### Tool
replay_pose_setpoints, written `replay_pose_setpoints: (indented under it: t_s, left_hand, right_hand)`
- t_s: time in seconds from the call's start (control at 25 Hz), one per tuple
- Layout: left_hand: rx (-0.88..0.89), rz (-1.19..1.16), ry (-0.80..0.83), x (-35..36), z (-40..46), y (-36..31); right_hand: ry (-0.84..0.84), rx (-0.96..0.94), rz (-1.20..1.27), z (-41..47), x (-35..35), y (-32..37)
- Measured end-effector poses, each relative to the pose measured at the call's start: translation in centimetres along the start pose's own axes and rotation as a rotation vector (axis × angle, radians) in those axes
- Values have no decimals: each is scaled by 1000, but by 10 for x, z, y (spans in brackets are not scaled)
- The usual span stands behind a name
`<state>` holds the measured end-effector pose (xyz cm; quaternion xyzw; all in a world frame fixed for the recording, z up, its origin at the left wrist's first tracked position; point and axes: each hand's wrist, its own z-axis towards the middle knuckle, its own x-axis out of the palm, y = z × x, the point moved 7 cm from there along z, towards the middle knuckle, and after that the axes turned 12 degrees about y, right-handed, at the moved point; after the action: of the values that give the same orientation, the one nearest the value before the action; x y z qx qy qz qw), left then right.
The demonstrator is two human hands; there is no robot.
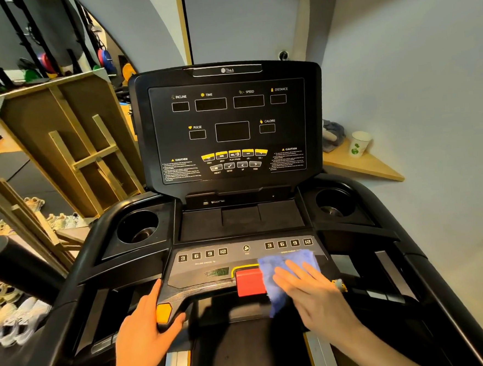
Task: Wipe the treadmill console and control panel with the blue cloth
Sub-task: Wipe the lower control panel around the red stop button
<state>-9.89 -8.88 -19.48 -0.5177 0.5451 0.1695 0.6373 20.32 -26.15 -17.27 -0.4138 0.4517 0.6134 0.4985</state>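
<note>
Right hand (313,289) presses the fuzzy blue cloth (283,268) flat-fingered on the glossy control panel (200,267); left hand (147,326) grips its rounded corner.

Head view, looking down, console (228,126) close

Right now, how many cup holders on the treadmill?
2. One cup holder sits left of the centre tray, above the left hand. The other cup holder sits right of the tray, beyond the right hand pressing the blue cloth. None looks hidden.
</note>
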Motion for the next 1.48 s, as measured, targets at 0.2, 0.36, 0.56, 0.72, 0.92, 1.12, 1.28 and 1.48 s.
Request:
replay_pose_setpoints:
  t_s: [0.2, 0.36, 0.56, 0.72, 0.92, 1.12, 1.28, 1.48]
  left_hand:
    - [-9, -11, 13, 0, 0, -1]
    - [-34, -22, 18, 0, 0, -2]
    - [-23, -17, 10, -1, 0, -2]
    - [-19, -15, 14, -2, 1, -3]
    - [-16, -12, 22, 0, 1, 0]
    - [-20, 5, 20, 0, 3, 1]
    - [-22, 33, 15, 4, 6, 7]
    - [-5, 26, -10, 4, 5, 7]
  right_hand:
    - [46, 146, 26, -27, -11, -34]
    - [93, 234, 38, -45, -6, -48]
    - [-5, 291, 93, -43, -15, -54]
    - [-27, 446, 222, -35, -14, -63]
    - [-182, 368, 213, 0, -18, -63]
    - [-113, 483, 131, 48, -2, -57]
    - [82, 437, -66, 98, 1, -15]
    - [208, 344, 74, 146, 49, 40]
